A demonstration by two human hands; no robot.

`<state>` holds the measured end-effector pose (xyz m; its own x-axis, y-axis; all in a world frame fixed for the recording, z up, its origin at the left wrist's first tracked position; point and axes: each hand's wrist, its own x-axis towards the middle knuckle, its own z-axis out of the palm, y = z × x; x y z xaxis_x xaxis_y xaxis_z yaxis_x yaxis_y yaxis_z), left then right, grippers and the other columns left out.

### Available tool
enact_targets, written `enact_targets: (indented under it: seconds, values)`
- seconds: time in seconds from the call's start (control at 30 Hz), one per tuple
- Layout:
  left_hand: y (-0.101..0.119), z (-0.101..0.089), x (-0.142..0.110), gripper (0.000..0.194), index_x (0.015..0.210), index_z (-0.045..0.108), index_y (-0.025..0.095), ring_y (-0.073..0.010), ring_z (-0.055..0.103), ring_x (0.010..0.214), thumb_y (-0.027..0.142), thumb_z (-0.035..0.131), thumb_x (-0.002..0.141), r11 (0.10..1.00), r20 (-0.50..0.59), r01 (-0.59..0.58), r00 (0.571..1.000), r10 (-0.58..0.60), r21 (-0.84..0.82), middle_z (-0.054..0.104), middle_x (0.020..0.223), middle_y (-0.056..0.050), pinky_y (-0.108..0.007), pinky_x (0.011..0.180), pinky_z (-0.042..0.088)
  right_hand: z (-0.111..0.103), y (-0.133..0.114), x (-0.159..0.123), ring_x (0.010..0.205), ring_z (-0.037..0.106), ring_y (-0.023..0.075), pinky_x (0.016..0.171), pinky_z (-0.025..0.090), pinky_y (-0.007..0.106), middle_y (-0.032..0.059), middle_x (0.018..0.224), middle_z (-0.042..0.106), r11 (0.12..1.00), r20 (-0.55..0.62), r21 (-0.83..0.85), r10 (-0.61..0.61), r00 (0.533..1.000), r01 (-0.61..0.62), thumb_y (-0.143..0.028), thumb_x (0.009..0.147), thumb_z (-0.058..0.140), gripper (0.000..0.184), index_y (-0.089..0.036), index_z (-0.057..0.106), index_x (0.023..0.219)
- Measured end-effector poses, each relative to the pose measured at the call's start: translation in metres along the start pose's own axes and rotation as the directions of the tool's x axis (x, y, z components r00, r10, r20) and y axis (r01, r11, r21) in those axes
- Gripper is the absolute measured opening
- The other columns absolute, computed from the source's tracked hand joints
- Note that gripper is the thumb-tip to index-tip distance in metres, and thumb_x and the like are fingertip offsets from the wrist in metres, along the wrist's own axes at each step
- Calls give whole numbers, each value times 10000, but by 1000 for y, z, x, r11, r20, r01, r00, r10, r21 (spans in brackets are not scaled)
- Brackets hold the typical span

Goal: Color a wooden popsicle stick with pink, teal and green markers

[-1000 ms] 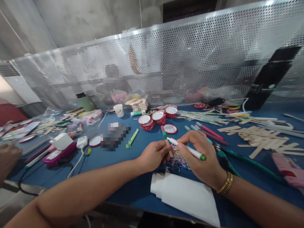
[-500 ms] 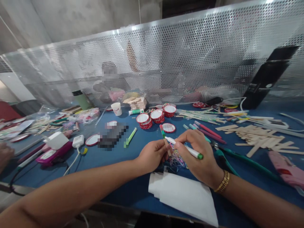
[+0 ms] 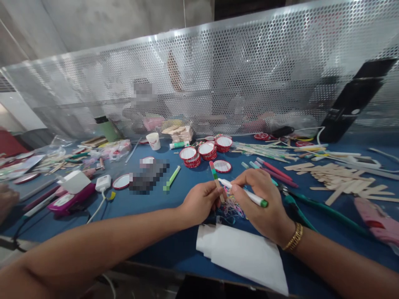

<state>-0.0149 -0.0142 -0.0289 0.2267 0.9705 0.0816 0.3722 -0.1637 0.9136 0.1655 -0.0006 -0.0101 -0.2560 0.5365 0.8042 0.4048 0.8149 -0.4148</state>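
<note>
Between its thumb and fingers, my left hand [image 3: 201,203] pinches a wooden craft stick [image 3: 215,172] held tilted upward. The stick's top end is coloured red, with green below it, and its lower part is bare wood. My right hand [image 3: 262,199] grips a white marker [image 3: 247,194] with a green end, its tip touching or very near the stick just under the green band. Under both hands lies a tangle of colourful strings [image 3: 232,206], partly hidden by my fingers. Folded white paper [image 3: 243,255] rests in front of my hands.
Red-rimmed round lids [image 3: 207,150] are stacked beyond my hands. Loose craft sticks [image 3: 349,180] and teal-handled pliers [image 3: 327,209] lie to the right. A paper cup [image 3: 153,141], a white charger [image 3: 75,183] and another person's hand [image 3: 8,201] are leftward. A perforated metal screen [image 3: 199,83] stands behind.
The view has shifted slightly. Both hands keep their holds on the stick and the marker, and the green band reaches slightly further down the stick than a second ago.
</note>
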Motion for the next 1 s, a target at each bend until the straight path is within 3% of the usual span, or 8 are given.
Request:
enact_targets:
  seconds: [0.2,1.0]
  values:
    - [0,1,0,393,742,522,196,-102,433,501,525,442,941,999,22,-8,1000,9,-44,507,602,42,-231,481,332,-1,0,0,691,543,163,777,374,386,-22,709,586,1000,-24,20,-7,1000,7,-169,866,540,131,-222,539,747]
    - [1,-1,-1,426,712,513,189,-99,420,519,530,430,953,999,23,-32,999,31,41,488,597,44,-238,504,301,0,-1,1,724,535,172,775,369,375,-16,735,608,999,-33,46,13,999,-12,-173,873,532,125,-229,548,763]
